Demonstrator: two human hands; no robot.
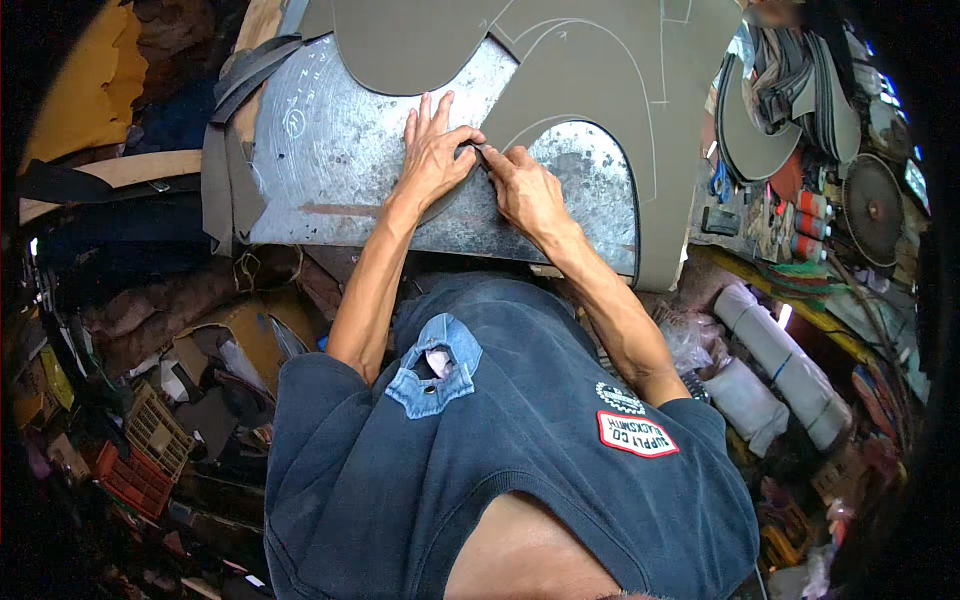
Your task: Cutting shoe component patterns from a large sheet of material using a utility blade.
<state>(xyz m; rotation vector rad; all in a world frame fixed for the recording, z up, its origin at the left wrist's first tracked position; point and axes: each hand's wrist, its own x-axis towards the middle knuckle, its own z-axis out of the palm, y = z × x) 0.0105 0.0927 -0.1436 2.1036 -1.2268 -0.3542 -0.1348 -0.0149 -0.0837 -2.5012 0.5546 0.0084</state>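
Head view: my left hand (435, 155) lies on a scuffed, silvery metal plate (310, 120), outer fingers spread toward the rounded lower edge of a large grey-brown sheet (590, 85) marked with pale curved lines. Its forefinger and thumb bend toward my right hand (527, 195), whose fingers are curled together beside the sheet's tapering end; I cannot tell what either hand pinches there. A narrow, dark grey strip (445, 203) runs from between the hands, down past my left wrist.

The sheet covers the plate's far and right parts, its arched cut edge leaving bare metal right of my right hand. Left of my left hand the plate is open to dark grey offcuts (228, 185) draped over its left edge. The plate's near edge runs just before my body, under my forearms.
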